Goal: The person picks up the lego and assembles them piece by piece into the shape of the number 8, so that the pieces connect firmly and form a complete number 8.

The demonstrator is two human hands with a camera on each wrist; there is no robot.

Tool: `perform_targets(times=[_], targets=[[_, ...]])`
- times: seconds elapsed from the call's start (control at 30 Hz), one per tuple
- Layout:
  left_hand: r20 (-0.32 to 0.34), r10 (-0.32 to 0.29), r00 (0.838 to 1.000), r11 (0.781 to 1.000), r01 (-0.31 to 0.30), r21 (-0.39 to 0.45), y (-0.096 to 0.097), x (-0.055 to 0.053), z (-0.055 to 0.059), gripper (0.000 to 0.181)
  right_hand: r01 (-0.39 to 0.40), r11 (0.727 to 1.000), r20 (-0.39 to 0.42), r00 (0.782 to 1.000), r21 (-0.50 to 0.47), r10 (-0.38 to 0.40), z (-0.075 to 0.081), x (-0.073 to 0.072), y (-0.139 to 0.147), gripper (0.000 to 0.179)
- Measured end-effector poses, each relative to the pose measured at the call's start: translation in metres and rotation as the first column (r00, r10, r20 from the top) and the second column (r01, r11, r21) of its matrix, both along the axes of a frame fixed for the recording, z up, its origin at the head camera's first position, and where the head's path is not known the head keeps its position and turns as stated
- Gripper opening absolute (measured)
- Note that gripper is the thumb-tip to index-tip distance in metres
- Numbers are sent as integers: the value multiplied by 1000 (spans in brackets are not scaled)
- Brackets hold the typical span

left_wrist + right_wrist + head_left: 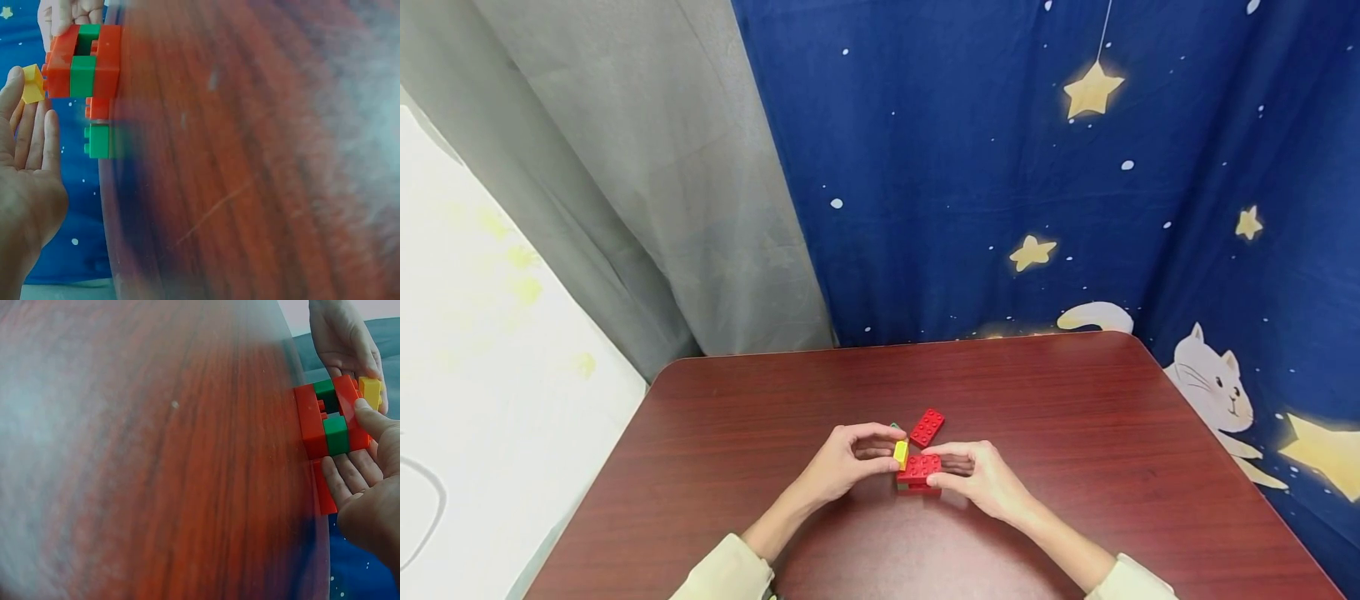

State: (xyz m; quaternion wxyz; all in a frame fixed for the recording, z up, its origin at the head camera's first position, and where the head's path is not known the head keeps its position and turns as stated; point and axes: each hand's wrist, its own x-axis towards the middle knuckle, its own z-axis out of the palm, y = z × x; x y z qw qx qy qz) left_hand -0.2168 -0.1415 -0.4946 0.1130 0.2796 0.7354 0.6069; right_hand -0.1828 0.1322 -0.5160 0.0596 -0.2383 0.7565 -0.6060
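My left hand (844, 462) pinches a small yellow brick (901, 454) between thumb and fingertips. That brick is right at the studded top of a red and green brick stack (922, 468), over its left end. The stack has two red bricks with green bricks (82, 76) between them and a gap in the middle, as the left wrist view shows. Thumb and fingers of my right hand (987, 483) grip the stack's right end. In the right wrist view, the yellow brick (370, 394) sits close against the upper red brick's studs.
A loose red brick (927, 427) lies on the brown table (1037, 400) just behind the stack. Beside it, partly hidden by the left fingers in the head view, is a green brick (99, 141). Grey and blue curtains (955, 167) hang beyond the table's far edge.
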Motion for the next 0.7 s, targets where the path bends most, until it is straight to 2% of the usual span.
perform_targets(times=[0.3, 0.7], targets=[[23, 25, 999, 1000, -25, -1, 1, 8, -3, 41, -7, 1000, -19, 1000, -12, 6, -1, 0, 1, 35], [26, 48, 999, 999, -48, 5, 4, 13, -4, 41, 17, 1000, 32, 999, 18, -17, 2, 0, 0, 38]])
